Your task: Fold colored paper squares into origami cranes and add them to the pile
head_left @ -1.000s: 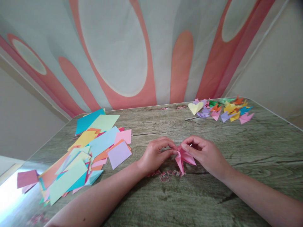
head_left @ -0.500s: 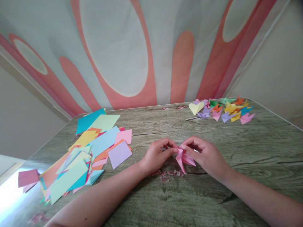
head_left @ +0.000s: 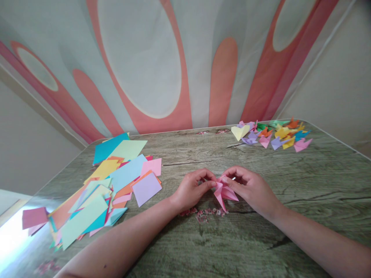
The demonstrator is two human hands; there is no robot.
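A pink origami figure (head_left: 225,193) with several pointed flaps is held between my two hands, just over the wood-patterned table. My left hand (head_left: 194,190) pinches its upper left part between thumb and fingers. On the other side, my right hand (head_left: 251,190) grips the upper right part, thumb in front and fingers behind. Two points of the figure hang downward, one toward me and one to the right. The fingertips hide part of its top edge.
Loose coloured paper sheets (head_left: 84,226) lie in an overlapping pile at the left. Several small folded paper figures (head_left: 277,143) are grouped at the far right. The table (head_left: 185,247) meets a patterned pink and white backdrop (head_left: 199,96) at its far edge.
The pink figure has shifted very slightly to the left, and my right fingers have moved a little on it. Both hands still hold it.
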